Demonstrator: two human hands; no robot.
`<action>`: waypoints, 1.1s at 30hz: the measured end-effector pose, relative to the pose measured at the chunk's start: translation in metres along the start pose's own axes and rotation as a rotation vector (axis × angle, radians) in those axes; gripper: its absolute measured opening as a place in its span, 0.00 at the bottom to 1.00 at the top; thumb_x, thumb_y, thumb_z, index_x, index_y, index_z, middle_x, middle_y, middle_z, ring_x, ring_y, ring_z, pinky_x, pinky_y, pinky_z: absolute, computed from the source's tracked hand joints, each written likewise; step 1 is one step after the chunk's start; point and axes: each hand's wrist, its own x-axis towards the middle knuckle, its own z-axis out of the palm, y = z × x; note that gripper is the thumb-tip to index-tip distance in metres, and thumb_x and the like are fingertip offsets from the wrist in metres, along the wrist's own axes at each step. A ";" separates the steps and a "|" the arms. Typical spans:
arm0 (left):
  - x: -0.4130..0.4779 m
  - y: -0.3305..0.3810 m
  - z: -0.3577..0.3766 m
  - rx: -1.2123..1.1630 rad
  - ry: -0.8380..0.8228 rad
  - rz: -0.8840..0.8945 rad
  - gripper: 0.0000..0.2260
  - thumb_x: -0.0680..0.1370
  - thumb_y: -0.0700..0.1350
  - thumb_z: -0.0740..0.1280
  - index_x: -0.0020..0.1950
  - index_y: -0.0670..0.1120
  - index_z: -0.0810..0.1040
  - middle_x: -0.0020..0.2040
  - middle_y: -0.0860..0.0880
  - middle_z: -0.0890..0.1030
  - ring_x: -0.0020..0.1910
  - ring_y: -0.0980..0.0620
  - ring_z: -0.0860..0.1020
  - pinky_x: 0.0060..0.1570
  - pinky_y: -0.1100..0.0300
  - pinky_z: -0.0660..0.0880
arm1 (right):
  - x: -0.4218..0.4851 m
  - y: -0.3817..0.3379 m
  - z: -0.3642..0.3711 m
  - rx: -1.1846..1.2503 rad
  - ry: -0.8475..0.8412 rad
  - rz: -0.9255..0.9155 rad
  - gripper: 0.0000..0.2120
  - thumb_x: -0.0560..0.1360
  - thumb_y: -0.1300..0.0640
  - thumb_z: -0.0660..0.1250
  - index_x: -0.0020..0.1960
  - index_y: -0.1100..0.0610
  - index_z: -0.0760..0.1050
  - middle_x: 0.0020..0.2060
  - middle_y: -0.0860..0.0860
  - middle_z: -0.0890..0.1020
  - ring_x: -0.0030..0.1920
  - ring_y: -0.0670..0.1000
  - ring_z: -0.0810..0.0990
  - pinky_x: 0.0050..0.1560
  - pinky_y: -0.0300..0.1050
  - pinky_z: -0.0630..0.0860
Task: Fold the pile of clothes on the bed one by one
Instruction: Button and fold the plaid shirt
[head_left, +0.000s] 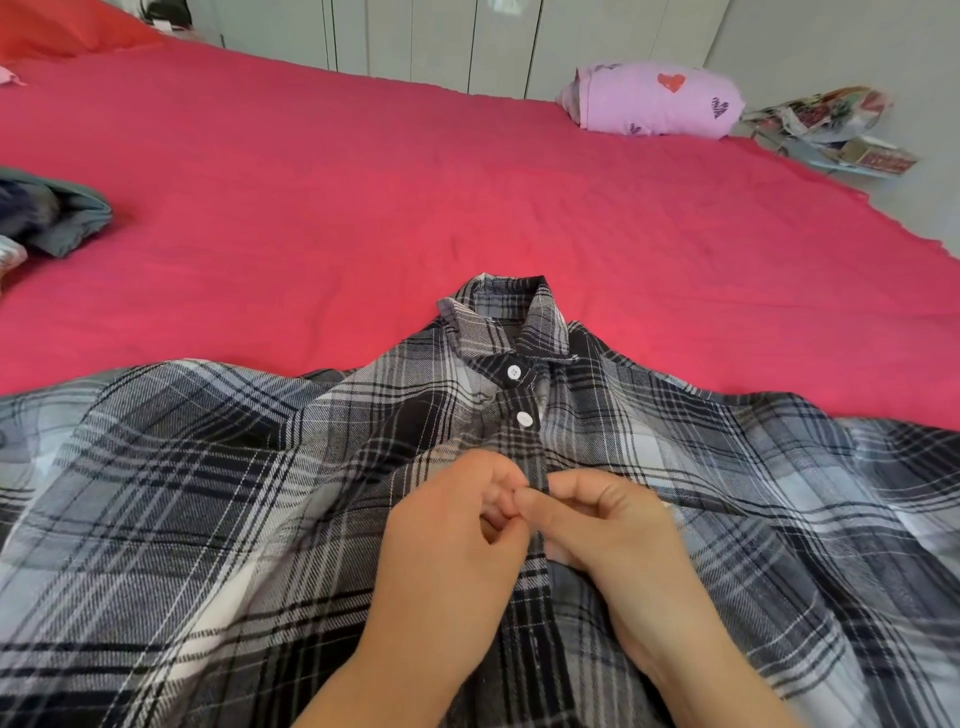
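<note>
Your plaid shirt (208, 519) lies front-up on the bed (363, 182), collar (506, 317) pointing away from you, sleeves spread wide to either side. That layout makes sense: flat and face-up, the button placket (524, 452) runs straight down the middle, where both hands can meet on it.

Your left hand (447, 551) and right hand (618, 530) come together on the placket just below the second white button (525, 419). The top button (514, 372) at the collar and the one under it look fastened. The fingers of both hands are pinched shut on the strip of plaid between them, the left pinching one edge, the right thumb (540, 503) pressing across from the other side. I judge you are closing the third button, though the button itself is hidden under your fingertips, so I can't say whether it is through the hole yet.

Buttoning first is sound: a closed front keeps the two panels from sliding apart when you turn the shirt over to fold it.

As for the rest of the work, a dark bundle of clothes (47, 213) sits at the left edge of the bed, well apart from the shirt. A lilac pillow (654, 98) with heart prints rests at the far right corner, out of your way. The shirt is not folded yet, so the task seems to be at an early stage for this garment.
</note>
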 end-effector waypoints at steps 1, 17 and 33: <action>-0.001 0.001 0.001 0.020 0.000 0.015 0.09 0.70 0.44 0.71 0.40 0.57 0.74 0.36 0.58 0.78 0.46 0.64 0.75 0.47 0.72 0.72 | 0.001 0.000 -0.001 0.002 -0.005 0.002 0.05 0.66 0.58 0.73 0.33 0.57 0.81 0.25 0.48 0.78 0.24 0.40 0.73 0.26 0.30 0.68; -0.001 0.003 -0.002 0.037 0.025 0.038 0.16 0.70 0.45 0.73 0.40 0.64 0.70 0.37 0.62 0.78 0.48 0.70 0.74 0.44 0.80 0.68 | 0.010 0.016 -0.012 0.091 0.016 0.040 0.10 0.62 0.56 0.72 0.39 0.61 0.80 0.40 0.67 0.80 0.42 0.59 0.78 0.45 0.51 0.78; 0.012 -0.006 -0.008 -0.686 -0.070 -0.557 0.07 0.72 0.32 0.69 0.46 0.42 0.79 0.33 0.47 0.82 0.32 0.53 0.80 0.33 0.65 0.76 | 0.007 0.023 -0.006 -0.308 0.015 -0.224 0.13 0.73 0.65 0.68 0.49 0.48 0.77 0.42 0.50 0.82 0.45 0.51 0.81 0.50 0.44 0.77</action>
